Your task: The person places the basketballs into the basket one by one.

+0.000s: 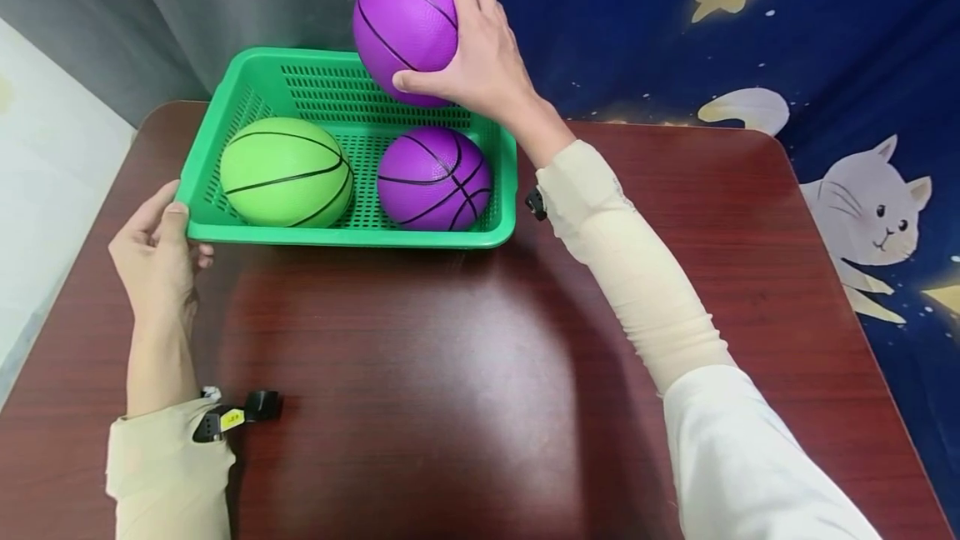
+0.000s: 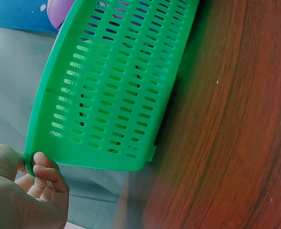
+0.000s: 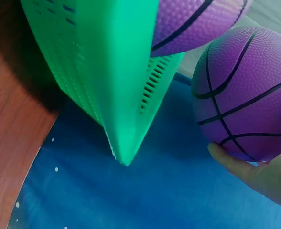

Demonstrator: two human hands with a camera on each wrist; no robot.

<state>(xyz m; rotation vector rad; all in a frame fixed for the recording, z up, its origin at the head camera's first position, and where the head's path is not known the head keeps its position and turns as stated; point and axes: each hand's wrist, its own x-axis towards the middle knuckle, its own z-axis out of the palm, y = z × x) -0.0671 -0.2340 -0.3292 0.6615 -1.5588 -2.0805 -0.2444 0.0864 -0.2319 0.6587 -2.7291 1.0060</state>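
My right hand [image 1: 487, 52] grips a purple basketball [image 1: 405, 23] above the back right part of a green plastic basket [image 1: 352, 236]. In the right wrist view the thumb curls under that held basketball [image 3: 248, 95], beside the basket wall [image 3: 124, 86]. Inside the basket, a light green basketball [image 1: 285, 173] lies on the left and a second purple basketball [image 1: 435, 179] on the right. At the basket's front left corner, my left hand [image 1: 161, 248] pinches the rim. The left wrist view shows thumb and curled fingers on the rim, next to the slotted side [image 2: 112, 95].
The basket stands at the back of a dark red wooden table [image 1: 420, 407]. Behind it hang a grey curtain [image 1: 165, 7] and a dark blue cloth [image 1: 600, 32] with stars and a cat [image 1: 862, 207]. A white surface [image 1: 45, 148] borders the left side.
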